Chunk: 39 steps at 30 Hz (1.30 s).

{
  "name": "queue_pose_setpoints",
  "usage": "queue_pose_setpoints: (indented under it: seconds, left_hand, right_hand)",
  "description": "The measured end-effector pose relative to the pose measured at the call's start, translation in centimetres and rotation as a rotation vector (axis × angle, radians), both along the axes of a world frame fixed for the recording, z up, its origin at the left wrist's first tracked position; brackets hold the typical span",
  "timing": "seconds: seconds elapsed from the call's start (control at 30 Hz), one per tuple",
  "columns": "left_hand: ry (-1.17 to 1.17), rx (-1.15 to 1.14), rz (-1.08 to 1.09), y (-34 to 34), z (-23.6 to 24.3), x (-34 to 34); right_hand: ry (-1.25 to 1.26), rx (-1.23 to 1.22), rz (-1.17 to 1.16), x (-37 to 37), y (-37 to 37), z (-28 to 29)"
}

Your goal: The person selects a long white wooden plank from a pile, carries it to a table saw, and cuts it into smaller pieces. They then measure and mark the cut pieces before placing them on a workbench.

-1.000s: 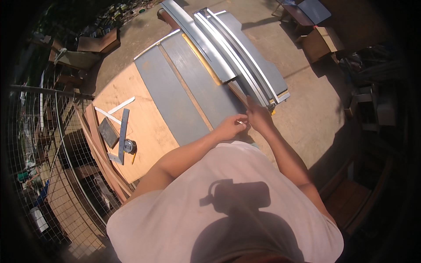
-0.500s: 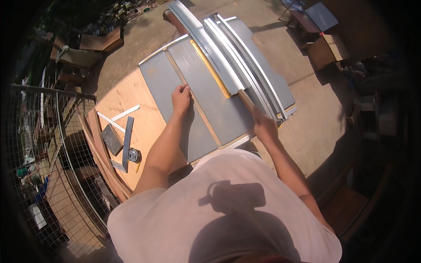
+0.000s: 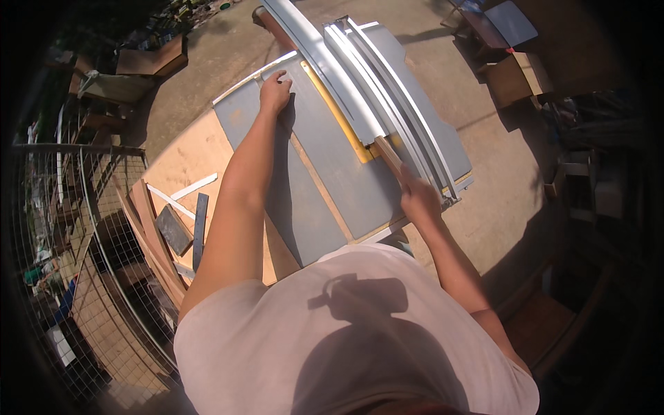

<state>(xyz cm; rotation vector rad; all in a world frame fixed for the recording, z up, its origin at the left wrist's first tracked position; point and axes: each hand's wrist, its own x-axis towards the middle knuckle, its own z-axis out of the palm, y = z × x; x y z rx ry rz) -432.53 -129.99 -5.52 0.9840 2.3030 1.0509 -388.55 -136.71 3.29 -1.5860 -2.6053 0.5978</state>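
Note:
My right hand (image 3: 420, 198) grips the near end of a narrow wooden strip (image 3: 389, 155). The strip's far end reaches the silver metal fence (image 3: 332, 83) lying across a grey table-saw top (image 3: 315, 128). Beside the fence a long yellow insert (image 3: 337, 111) is set into the top. My left arm stretches far forward, and my left hand (image 3: 275, 93) hovers over or rests on the far left part of the top, by a long brownish slot (image 3: 315, 176). Its fingers are loosely bent and a little apart, with nothing visible in them.
On the plywood board (image 3: 194, 149) at left lie white strips (image 3: 194, 185), a dark block (image 3: 174, 230) and a metal square (image 3: 200, 228). Long wooden pieces (image 3: 149, 221) line its edge, beside a wire mesh fence (image 3: 62, 207). A wooden box (image 3: 515, 79) stands at far right.
My left hand has moved forward along the saw top and its fingers have loosened. My left arm now covers the tape measure on the board. My right hand stays on the wooden strip.

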Motion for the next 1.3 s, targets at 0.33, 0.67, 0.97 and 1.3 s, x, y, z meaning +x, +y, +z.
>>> queue_pose_setpoints:
  seconds: [0.33, 0.67, 0.97, 1.3]
  left_hand:
    - [-0.177, 0.066, 0.141, 0.7, -0.5, 0.5]
    - [-0.104, 0.091, 0.103, 1.0, -4.2, -1.8]
    - [-0.347, -0.055, 0.138, 2.8, -0.9, -3.1]
    - [0.22, -0.129, 0.186, 7.4, -0.3, -5.5]
  right_hand:
    - [-0.021, -0.067, -0.012, -2.4, 1.2, 2.6]
    - [0.021, 0.038, 0.058, -1.4, 1.6, 1.0]
    - [0.009, 0.026, 0.02, -2.7, 2.6, 1.8]
    - [-0.026, -0.031, 0.009, -6.5, 4.1, 2.2]
